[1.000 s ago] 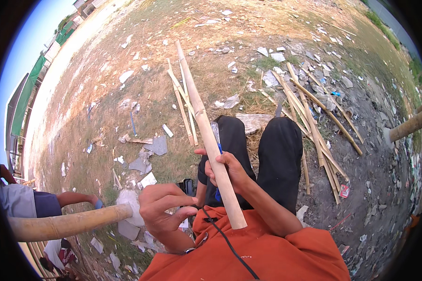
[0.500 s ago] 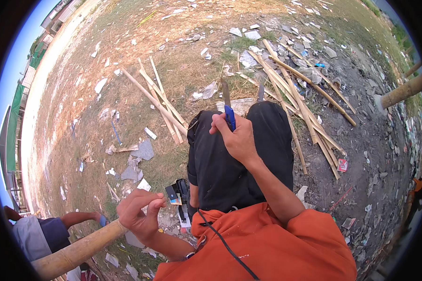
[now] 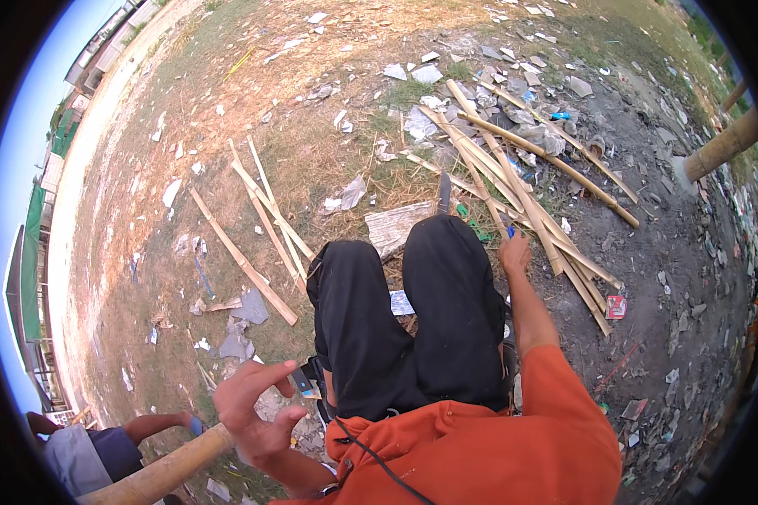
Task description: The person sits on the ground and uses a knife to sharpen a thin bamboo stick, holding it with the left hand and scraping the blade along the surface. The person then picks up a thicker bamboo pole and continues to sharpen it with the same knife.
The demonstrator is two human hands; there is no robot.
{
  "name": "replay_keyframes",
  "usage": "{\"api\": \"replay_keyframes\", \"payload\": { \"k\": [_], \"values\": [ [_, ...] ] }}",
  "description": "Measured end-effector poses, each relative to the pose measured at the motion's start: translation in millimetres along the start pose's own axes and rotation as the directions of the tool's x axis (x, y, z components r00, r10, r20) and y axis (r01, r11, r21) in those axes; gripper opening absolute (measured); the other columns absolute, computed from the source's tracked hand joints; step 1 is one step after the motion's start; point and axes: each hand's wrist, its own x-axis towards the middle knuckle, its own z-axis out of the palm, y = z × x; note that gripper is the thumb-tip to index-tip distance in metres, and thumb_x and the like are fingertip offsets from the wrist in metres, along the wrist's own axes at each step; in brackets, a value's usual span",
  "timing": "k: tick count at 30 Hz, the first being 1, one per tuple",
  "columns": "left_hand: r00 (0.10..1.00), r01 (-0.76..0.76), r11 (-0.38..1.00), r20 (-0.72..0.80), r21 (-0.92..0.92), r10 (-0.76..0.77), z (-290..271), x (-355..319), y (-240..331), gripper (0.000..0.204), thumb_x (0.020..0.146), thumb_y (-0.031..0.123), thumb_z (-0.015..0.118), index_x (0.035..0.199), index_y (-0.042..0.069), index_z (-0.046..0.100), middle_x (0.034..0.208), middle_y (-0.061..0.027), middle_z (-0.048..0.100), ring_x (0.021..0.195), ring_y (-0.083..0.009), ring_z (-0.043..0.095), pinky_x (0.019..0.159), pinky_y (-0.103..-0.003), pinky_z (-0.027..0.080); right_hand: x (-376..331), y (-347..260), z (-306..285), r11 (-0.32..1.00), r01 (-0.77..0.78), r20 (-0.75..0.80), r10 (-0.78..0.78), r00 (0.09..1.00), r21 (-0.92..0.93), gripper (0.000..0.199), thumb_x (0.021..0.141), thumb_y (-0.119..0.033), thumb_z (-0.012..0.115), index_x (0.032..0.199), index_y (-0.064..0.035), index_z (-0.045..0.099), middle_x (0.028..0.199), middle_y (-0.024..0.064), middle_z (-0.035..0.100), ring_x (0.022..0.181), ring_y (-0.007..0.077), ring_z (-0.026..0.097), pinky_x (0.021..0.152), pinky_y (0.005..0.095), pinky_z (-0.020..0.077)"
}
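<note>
My right hand (image 3: 515, 252) is closed beside my right knee, next to the pile of split bamboo strips (image 3: 514, 181). A bit of the knife's blue handle (image 3: 511, 231) shows at its fingers; I cannot clearly make out the blade against the bamboo. My left hand (image 3: 257, 412) is raised at the lower left with thumb and fingers apart, holding nothing. Below it in the picture runs a thick bamboo pole (image 3: 164, 467). A second blade (image 3: 444, 194) sticks up just beyond my right knee, beside a flat, pale wooden block (image 3: 396, 227).
Several more bamboo strips (image 3: 269, 210) lie on the ground at left, one set apart (image 3: 244, 257). Stone pieces and litter are scattered about. Another person (image 3: 93, 454) is at the lower left. An upright bamboo post (image 3: 724, 145) stands at right.
My right hand has moved with the knife from above my lap to the bamboo pile at right. My left thumb and fingers have spread. One left-hand strip now lies apart from the others.
</note>
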Motion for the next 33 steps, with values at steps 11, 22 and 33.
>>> {"api": "replay_keyframes", "payload": {
  "k": [11,22,33],
  "values": [
    [0.991,0.11,0.989,0.072,0.096,-0.117,17.7,3.4,5.6,0.019,0.07,0.006,0.072,0.087,-0.001,0.066,0.058,-0.0077,0.058,0.051,-0.0162,0.055,0.048,-0.025,0.039,43.7,39.7,-19.1,0.976,0.107,-0.032,-0.115,0.993,-0.191,0.027,0.077,-0.01,0.059,0.103,-0.0035,0.056,0.09,0.0186,0.062,0.083,0.0354,0.063,0.073,0.043,0.0513],
    [0.941,0.275,0.951,0.242,-0.139,-0.236,71.8,23.1,-38.0,0.014,0.081,-0.006,0.055,0.09,-0.001,0.065,0.076,-0.0088,0.063,0.062,-0.0129,0.061,0.056,-0.023,0.047,-23.5,70.5,-112.9,0.904,-0.058,0.389,-0.123,0.913,0.423,0.049,0.065,-0.026,0.07,0.105,0.0013,0.062,0.098,0.0225,0.064,0.089,0.0327,0.063,0.079,0.0375,0.0472],
    [0.914,0.397,0.786,0.128,-0.475,-0.384,49.6,56.9,-68.7,0.027,0.09,0.022,0.057,0.104,-0.001,0.061,0.086,-0.0088,0.065,0.065,-0.0117,0.062,0.059,-0.022,0.047,-197.0,76.6,-207.8,0.713,0.181,0.194,-0.411,0.891,0.678,0.041,0.066,-0.017,0.077,0.102,-0.0019,0.063,0.067,0.0033,0.06,0.059,0.0089,0.054,0.056,0.0269,0.0442]
  ]
}}
